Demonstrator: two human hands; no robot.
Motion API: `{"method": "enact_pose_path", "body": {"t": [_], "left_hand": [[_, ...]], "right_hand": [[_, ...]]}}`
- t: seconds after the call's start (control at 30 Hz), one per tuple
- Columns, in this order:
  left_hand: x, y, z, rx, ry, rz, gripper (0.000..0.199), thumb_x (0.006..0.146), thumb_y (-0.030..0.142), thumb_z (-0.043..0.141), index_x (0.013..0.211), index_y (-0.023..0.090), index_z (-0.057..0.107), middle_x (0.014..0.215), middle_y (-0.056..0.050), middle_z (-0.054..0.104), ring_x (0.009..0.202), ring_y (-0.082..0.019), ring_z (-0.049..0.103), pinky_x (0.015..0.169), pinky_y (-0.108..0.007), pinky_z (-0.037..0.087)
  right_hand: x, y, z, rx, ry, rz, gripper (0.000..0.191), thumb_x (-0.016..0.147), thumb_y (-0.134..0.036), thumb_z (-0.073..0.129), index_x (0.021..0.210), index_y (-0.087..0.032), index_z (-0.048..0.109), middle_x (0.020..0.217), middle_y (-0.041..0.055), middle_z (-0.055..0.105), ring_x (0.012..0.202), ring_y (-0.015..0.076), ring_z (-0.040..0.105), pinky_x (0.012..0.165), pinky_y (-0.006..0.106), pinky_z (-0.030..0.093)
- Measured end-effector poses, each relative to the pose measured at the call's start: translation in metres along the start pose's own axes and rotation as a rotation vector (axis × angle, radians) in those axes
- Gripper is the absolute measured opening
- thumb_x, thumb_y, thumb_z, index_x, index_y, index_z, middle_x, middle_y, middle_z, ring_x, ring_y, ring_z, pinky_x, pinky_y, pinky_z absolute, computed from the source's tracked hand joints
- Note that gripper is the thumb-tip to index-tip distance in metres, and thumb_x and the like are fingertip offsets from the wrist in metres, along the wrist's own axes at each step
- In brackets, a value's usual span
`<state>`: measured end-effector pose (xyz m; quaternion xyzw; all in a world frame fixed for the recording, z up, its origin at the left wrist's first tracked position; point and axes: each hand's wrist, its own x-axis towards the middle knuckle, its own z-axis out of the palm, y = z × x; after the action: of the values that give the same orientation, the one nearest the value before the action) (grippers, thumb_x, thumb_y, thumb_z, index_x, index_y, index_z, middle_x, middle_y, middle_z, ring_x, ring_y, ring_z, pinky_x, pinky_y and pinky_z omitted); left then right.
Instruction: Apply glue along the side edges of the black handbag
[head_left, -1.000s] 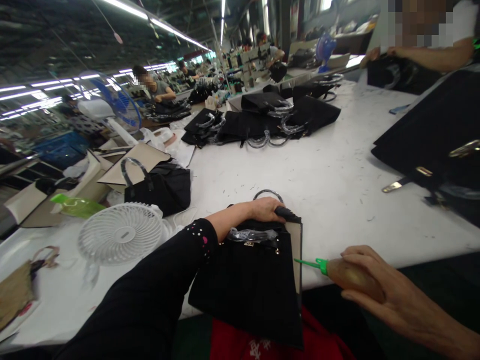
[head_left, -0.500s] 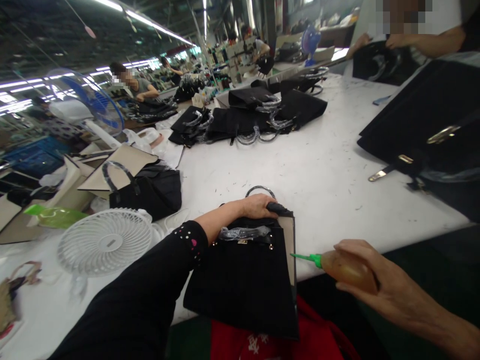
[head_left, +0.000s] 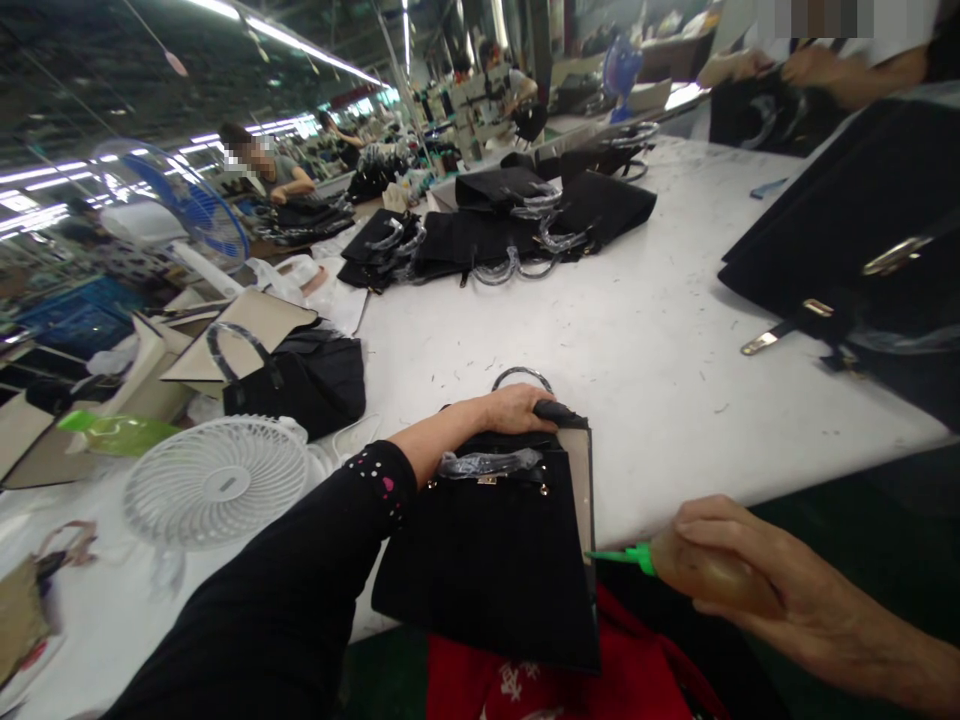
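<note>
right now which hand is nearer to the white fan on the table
Left. The left hand holds the top of a black bag, to the right of the white fan. The right hand holds a bottle farther right, past the bag.

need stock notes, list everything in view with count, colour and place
table: one, white, centre
held bag: one, black, table's near edge
squeeze bottle: one, amber and green, beside held bag
bag pile: several, black, table's far side
right bag: one, black, table's right
white fan: one, white, table's left
left bag: one, black, beyond white fan
plastic bottle: one, green, beyond white fan
panels: several, cream, left
cloth: one, red, below held bag
blue fans: two, blue, background
lights: several, white, overhead
co-workers: several, varied clothes, background
left hand: one, black sleeve, grip on held bag
right hand: one, bare, grip around squeeze bottle
</note>
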<state>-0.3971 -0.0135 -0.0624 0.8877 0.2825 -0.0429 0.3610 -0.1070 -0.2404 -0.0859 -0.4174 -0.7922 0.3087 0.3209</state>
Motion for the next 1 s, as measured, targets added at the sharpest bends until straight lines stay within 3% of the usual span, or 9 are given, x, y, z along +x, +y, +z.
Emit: {"method": "enact_pose_path", "body": {"t": [0.17,0.3,0.5,0.67,0.8,1.0], "left_hand": [[0.0,0.0,-0.001,0.003,0.009,-0.05,0.022,0.083,0.025,0.067,0.103,0.015,0.07,0.086,-0.001,0.069,0.077,-0.013,0.061,0.071,-0.021,0.044],[0.0,-0.002,-0.001,-0.024,-0.001,-0.041,0.025,0.083,0.025,0.067,0.106,0.016,0.069,0.088,-0.001,0.07,0.078,-0.013,0.061,0.072,-0.021,0.045],[0.001,-0.001,0.0,-0.002,0.007,-0.065,0.024,0.083,0.028,0.067,0.103,0.016,0.069,0.091,-0.002,0.069,0.082,-0.015,0.061,0.075,-0.023,0.045],[-0.001,0.005,-0.003,-0.048,-0.027,-0.047,0.025,0.085,0.031,0.065,0.103,0.014,0.069,0.09,-0.003,0.069,0.08,-0.014,0.06,0.074,-0.022,0.045],[-0.001,0.004,-0.004,-0.082,-0.032,-0.028,0.026,0.085,0.028,0.065,0.107,0.015,0.069,0.09,-0.002,0.069,0.079,-0.014,0.06,0.076,-0.023,0.045],[-0.002,0.004,-0.003,-0.083,-0.005,-0.027,0.028,0.083,0.025,0.065,0.109,0.016,0.07,0.095,-0.003,0.071,0.082,-0.015,0.061,0.079,-0.024,0.044]], "right_hand": [[-0.006,-0.001,0.001,0.012,0.084,0.031,0.045,0.083,-0.028,0.071,0.124,-0.032,0.053,0.122,0.0061,0.06,0.107,0.0233,0.063,0.087,0.029,0.057],[-0.012,-0.004,0.003,0.085,-0.03,0.027,0.049,0.083,-0.025,0.071,0.126,-0.034,0.05,0.121,0.0037,0.061,0.102,0.02,0.066,0.082,0.025,0.058],[-0.022,-0.001,0.012,0.047,0.077,0.076,0.049,0.082,-0.027,0.073,0.125,-0.033,0.05,0.123,0.0056,0.059,0.108,0.0235,0.063,0.089,0.031,0.056],[-0.02,-0.011,0.012,0.093,-0.042,-0.005,0.049,0.086,-0.017,0.065,0.128,-0.033,0.046,0.121,0.0039,0.059,0.105,0.0194,0.063,0.085,0.026,0.056],[-0.015,-0.017,0.009,0.053,-0.004,-0.028,0.05,0.087,-0.018,0.065,0.13,-0.032,0.043,0.122,0.0049,0.057,0.106,0.0191,0.062,0.087,0.026,0.055],[-0.015,-0.021,0.005,0.12,-0.072,0.028,0.051,0.085,-0.02,0.067,0.129,-0.034,0.044,0.124,0.0035,0.057,0.105,0.0184,0.062,0.085,0.025,0.055]]}}
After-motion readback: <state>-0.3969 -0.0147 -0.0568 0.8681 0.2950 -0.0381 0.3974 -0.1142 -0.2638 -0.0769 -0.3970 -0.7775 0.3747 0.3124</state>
